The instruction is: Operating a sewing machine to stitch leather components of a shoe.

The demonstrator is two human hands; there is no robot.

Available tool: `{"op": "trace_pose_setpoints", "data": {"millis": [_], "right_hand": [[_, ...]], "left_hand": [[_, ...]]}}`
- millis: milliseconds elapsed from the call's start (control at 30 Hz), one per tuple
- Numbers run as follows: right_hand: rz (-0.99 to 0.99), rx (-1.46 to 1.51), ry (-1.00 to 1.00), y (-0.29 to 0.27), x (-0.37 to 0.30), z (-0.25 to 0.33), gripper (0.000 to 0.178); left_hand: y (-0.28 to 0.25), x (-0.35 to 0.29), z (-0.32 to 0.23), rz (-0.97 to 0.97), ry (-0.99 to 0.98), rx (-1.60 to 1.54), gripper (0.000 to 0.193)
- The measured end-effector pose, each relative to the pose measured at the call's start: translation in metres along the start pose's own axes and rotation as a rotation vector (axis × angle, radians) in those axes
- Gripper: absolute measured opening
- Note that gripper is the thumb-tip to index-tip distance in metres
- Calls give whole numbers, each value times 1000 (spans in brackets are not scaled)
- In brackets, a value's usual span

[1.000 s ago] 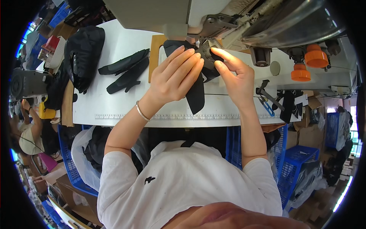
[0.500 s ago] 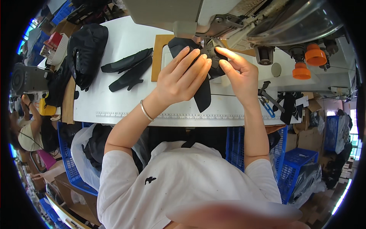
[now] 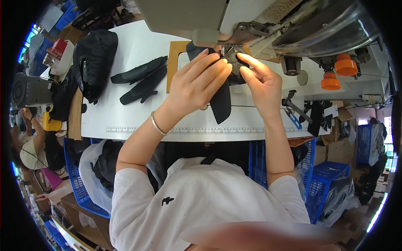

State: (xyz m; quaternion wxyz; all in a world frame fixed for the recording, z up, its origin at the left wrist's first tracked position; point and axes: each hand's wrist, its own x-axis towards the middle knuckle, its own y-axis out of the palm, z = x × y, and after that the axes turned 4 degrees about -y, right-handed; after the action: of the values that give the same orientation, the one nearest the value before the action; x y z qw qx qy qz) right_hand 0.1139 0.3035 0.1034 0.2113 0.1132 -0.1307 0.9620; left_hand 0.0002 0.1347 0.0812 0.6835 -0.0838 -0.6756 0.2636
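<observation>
A black fabric piece (image 3: pixel 220 104) lies under the head of a sewing machine (image 3: pixel 184 19), and one strip of it hangs toward me over the white table. My left hand (image 3: pixel 193 83) rests on it with fingers stretched out and side by side, the tips just left of the needle area; its thumb is hidden. On the other side, my right hand (image 3: pixel 264 85) has thumb and forefinger on the edge of the same piece, which appears pinched there. Between the hands, a lit presser foot (image 3: pixel 228 51) shows partly. Two loose black cut pieces (image 3: pixel 142 79) lie left of my left hand.
A ruler strip (image 3: pixel 180 130) runs along the table's front edge. A black bag (image 3: pixel 97 62) sits at the left. Blue-handled thread snips (image 3: pixel 293 119) and black straps (image 3: pixel 315 117) lie to the right. Blue crates (image 3: pixel 324 175) flank my seat. Another person (image 3: pixel 35 142) works far left.
Both hands stay at nearly the same spots on the black piece. The view has shifted slightly, and the fabric between the hands has turned or slid a little under the presser foot.
</observation>
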Motion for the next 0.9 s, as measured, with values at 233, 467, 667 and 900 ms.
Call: {"op": "trace_pose_setpoints", "data": {"millis": [233, 467, 667, 900], "right_hand": [[-33, -51, 29, 6, -6, -1, 38], [-43, -48, -16, 15, -15, 0, 43], [-114, -43, -30, 21, -18, -3, 43], [-162, -41, -22, 32, -21, -3, 43]], "left_hand": [[-8, 7, 4, 18, 10, -27, 30], [-17, 5, 14, 77, 99, -13, 35], [-17, 6, 20, 84, 125, -51, 36], [-21, 10, 30, 148, 109, -106, 34]]}}
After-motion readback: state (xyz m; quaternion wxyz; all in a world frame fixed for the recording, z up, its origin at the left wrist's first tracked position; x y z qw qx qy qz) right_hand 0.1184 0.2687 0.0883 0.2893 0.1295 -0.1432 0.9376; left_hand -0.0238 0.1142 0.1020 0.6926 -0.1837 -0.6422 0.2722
